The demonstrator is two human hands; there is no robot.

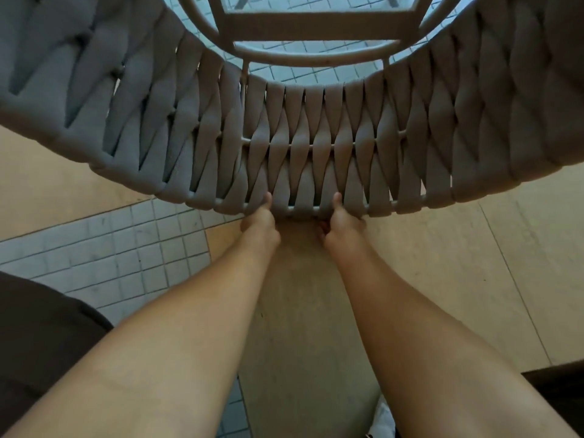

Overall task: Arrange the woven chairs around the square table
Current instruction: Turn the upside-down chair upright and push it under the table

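Note:
A grey woven chair (pixel 316 137) fills the upper half of the head view, seen from behind and above, its curved back of twisted straps facing me. My left hand (pixel 259 221) and my right hand (pixel 343 221) both grip the top rail of the backrest, thumbs up on the straps, fingers hidden under the rail. Through the chair's open seat frame (pixel 313 28) I see tiled floor. The square table is not in view.
The floor is part grey small tiles (pixel 104 251) at the left and part tan wood-like panels (pixel 458 263) at the right and middle. A white shoe tip (pixel 384 415) shows at the bottom. Dark clothing sits at the lower left.

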